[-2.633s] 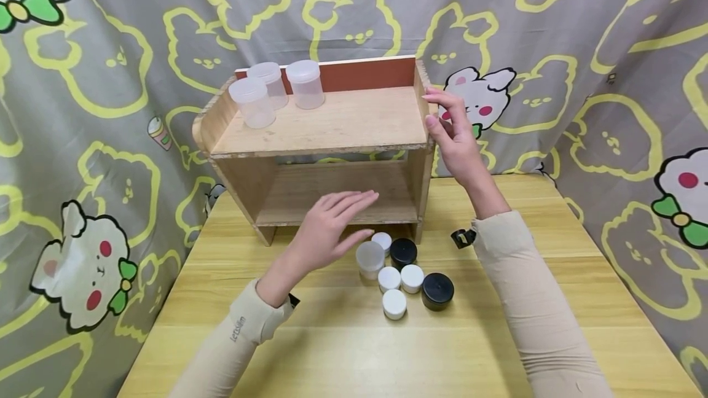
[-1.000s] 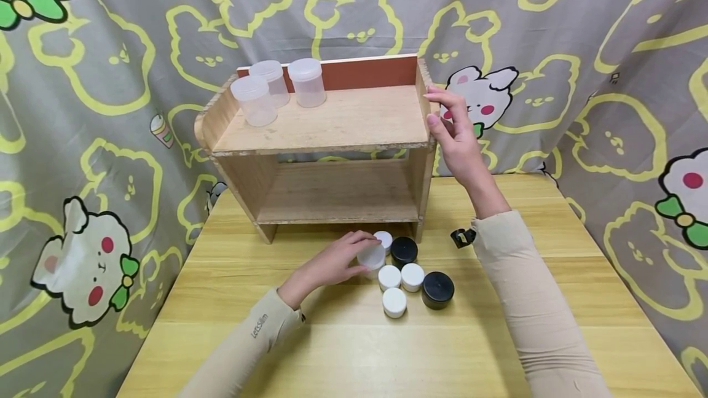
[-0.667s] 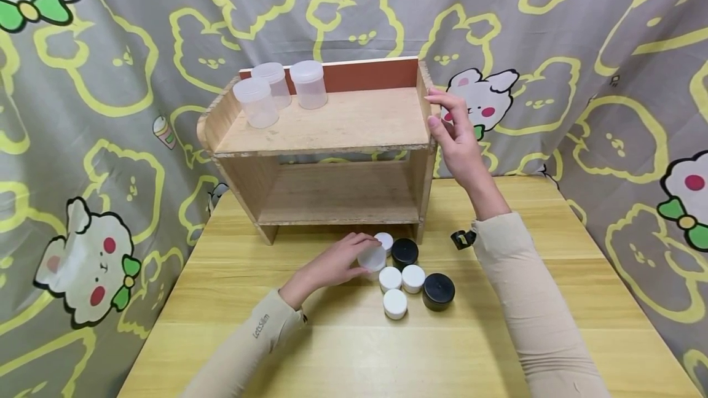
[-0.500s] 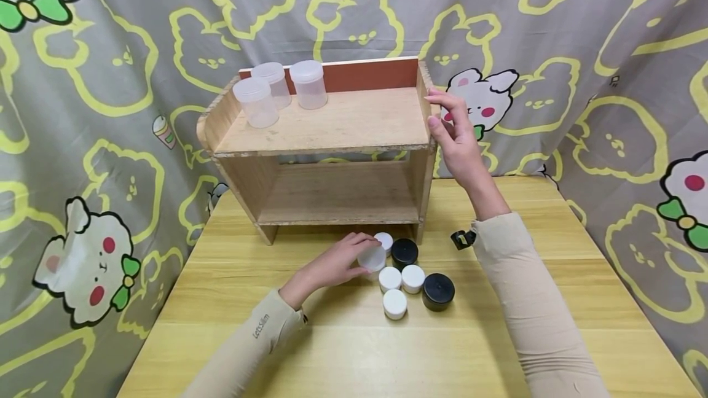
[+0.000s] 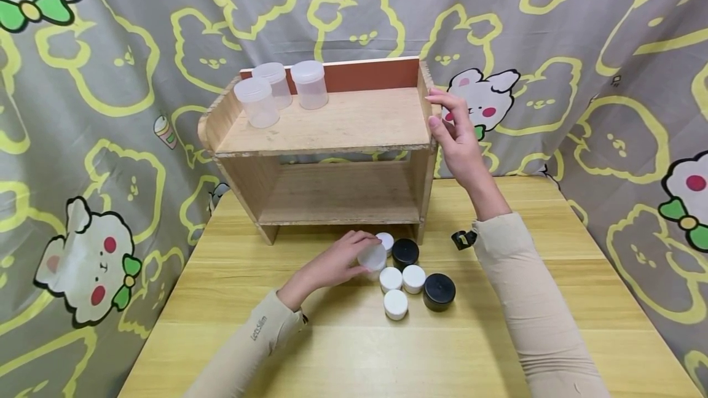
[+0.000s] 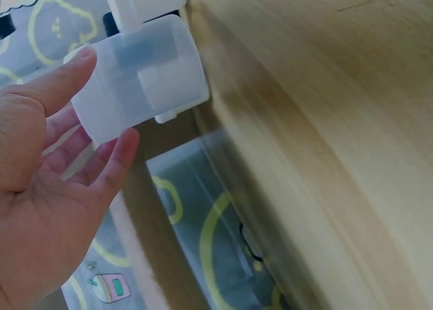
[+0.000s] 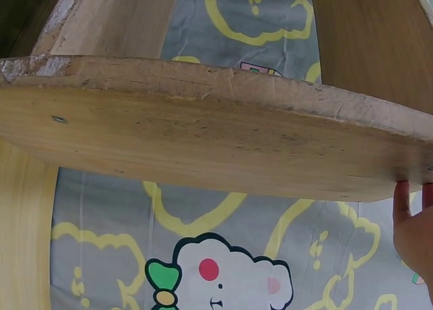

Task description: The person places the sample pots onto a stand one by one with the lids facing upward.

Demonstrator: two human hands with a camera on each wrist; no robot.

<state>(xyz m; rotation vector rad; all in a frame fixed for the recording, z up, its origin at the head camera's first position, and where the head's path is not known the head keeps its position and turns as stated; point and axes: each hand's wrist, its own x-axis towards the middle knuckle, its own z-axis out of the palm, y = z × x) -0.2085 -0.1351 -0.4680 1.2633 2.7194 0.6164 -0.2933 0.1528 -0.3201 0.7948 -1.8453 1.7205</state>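
My left hand (image 5: pixel 337 260) is at a translucent plastic jar (image 5: pixel 373 257) standing on the table in front of the wooden shelf (image 5: pixel 354 118). In the left wrist view, thumb and fingers hold that jar (image 6: pixel 135 80) from opposite sides. My right hand (image 5: pixel 459 143) is at the shelf's right side panel. The right wrist view shows the fingertips (image 7: pixel 402 191) touching the panel's outer face (image 7: pixel 223 134), with most of the hand cut off. Small white-lidded jars (image 5: pixel 395 304) and two black-lidded jars (image 5: pixel 439 291) crowd close to the held jar.
Three translucent jars with lids, one of them at the front (image 5: pixel 257 103), stand at the left of the shelf's top. A lower board (image 5: pixel 343 195) spans the shelf below. A patterned curtain (image 5: pixel 365 11) hangs behind the wooden table (image 5: pixel 343 349).
My left hand has come down and right from above the table onto the translucent jar, and has stayed there over the last second. The right hand stays at the shelf's side.
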